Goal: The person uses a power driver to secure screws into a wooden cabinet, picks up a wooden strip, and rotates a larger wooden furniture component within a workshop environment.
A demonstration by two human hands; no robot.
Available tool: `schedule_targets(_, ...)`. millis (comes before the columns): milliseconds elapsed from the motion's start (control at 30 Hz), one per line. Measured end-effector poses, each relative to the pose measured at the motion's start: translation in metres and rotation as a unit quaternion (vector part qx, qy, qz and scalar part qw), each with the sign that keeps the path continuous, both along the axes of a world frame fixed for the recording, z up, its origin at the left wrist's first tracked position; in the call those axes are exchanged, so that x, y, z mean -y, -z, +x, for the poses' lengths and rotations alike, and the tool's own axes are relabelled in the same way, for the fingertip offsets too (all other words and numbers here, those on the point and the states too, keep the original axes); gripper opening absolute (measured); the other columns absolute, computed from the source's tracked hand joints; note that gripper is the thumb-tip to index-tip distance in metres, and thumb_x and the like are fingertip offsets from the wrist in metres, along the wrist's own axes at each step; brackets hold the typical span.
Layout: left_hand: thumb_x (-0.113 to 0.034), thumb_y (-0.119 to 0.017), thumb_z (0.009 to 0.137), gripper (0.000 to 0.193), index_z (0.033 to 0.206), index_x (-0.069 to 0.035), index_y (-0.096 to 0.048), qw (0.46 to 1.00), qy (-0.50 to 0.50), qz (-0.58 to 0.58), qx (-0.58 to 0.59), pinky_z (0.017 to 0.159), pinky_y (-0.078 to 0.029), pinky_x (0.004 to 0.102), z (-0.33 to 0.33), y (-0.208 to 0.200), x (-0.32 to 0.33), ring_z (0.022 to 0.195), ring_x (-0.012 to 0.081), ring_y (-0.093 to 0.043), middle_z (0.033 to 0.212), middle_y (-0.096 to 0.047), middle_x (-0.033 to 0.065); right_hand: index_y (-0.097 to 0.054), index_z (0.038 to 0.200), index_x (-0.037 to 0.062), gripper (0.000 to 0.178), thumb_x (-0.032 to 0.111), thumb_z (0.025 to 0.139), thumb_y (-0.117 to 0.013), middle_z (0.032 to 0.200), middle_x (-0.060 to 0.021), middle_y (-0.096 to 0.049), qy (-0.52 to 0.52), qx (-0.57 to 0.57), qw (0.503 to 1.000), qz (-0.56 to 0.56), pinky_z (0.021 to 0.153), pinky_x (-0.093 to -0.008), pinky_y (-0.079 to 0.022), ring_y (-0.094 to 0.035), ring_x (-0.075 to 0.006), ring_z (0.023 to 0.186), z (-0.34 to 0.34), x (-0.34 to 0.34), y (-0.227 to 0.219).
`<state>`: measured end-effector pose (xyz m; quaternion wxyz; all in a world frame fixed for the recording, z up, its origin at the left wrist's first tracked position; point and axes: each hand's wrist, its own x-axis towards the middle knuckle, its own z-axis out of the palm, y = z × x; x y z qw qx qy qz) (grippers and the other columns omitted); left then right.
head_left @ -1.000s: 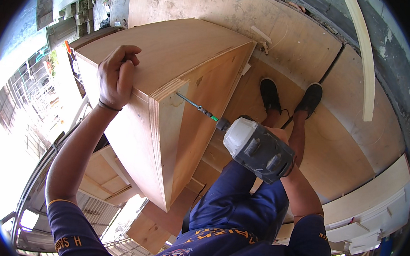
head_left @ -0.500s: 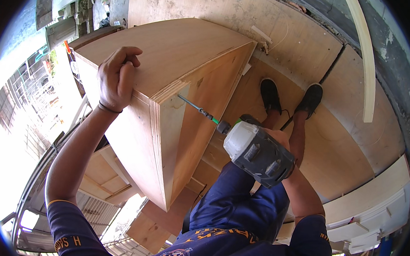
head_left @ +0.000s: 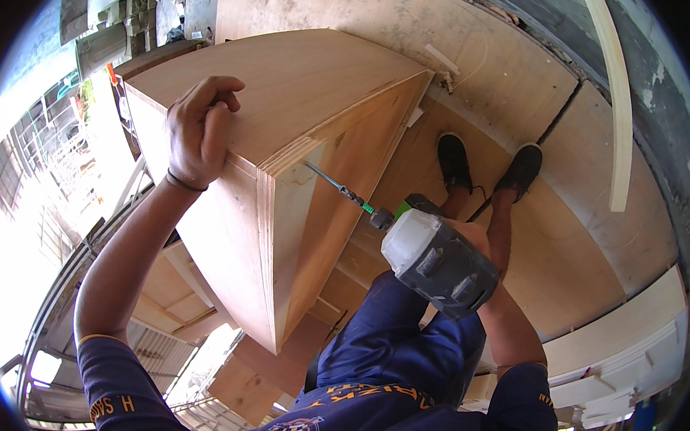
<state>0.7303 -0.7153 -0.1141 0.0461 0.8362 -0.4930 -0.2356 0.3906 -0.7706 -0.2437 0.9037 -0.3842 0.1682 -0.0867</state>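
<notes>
My right hand [head_left: 475,238], partly hidden behind the tool, grips a cordless drill [head_left: 442,261] with a grey and black body. From its chuck a long thin bit [head_left: 327,180] points up and left. The bit's tip meets the inner face of a plywood box [head_left: 291,70], close to the corner where layered panel edges meet. On the box's near left top edge rests my left hand [head_left: 200,135], its fingers curled in. Whether anything is inside those fingers is hidden.
Plywood sheets [head_left: 549,244] cover the floor around my feet. A long pale wood strip [head_left: 616,113] lies at the right. Stacked white boards [head_left: 629,351] stand at the lower right. Small wood scraps [head_left: 441,58] lie by the box's far corner.
The drill and its bit have shifted slightly right and down in the picture. My left hand stays on the box edge, its fingers still curled.
</notes>
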Motion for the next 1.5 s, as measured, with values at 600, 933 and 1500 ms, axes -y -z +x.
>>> schedule_targets(600, -0.007, -0.041, 0.073, 0.029, 0.093, 0.002, -0.060, 0.999, -0.004, -0.035, -0.014, 0.060, -0.046, 0.0291, 0.003, 0.003, -0.001, 0.062, 0.0189, -0.058, 0.070, -0.058, 0.0118, -0.058, 0.113, -0.0018, 0.045, 0.016, 0.074, -0.070, 0.112, -0.0160, -0.063, -0.016, 0.046, 0.964, -0.262, 0.079, -0.0341, -0.054, -0.066, -0.0289, 0.093, 0.011, 0.005, -0.013)
schedule_targets(933, -0.011, -0.048, 0.089, 0.023, 0.106, 0.002, -0.057, 0.960, -0.176, -0.216, 0.042, 0.078, -0.044, 0.0263, -0.063, -0.011, -0.015, 0.087, 0.0153, -0.056, 0.091, -0.061, 0.0106, -0.056, 0.116, -0.0036, 0.046, 0.015, 0.076, -0.069, 0.112, -0.0170, -0.063, -0.004, -0.053, 0.994, -0.095, 0.086, -0.0332, -0.051, -0.066, -0.0284, 0.096, -0.004, 0.002, -0.023)
schedule_targets(1500, -0.025, -0.041, 0.099, 0.025, 0.105, -0.003, -0.051, 0.391, -0.561, -0.385, -0.619, 0.088, -0.048, 0.0409, -0.188, 0.041, -0.017, 0.093, 0.0252, -0.063, 0.099, -0.064, 0.0132, -0.056, 0.118, -0.0024, 0.043, 0.014, 0.081, -0.068, 0.100, -0.0068, -0.066, -0.043, -0.167, 0.946, 0.276, 0.078, -0.0251, -0.050, -0.064, -0.0134, 0.087, -0.009, -0.010, -0.010)
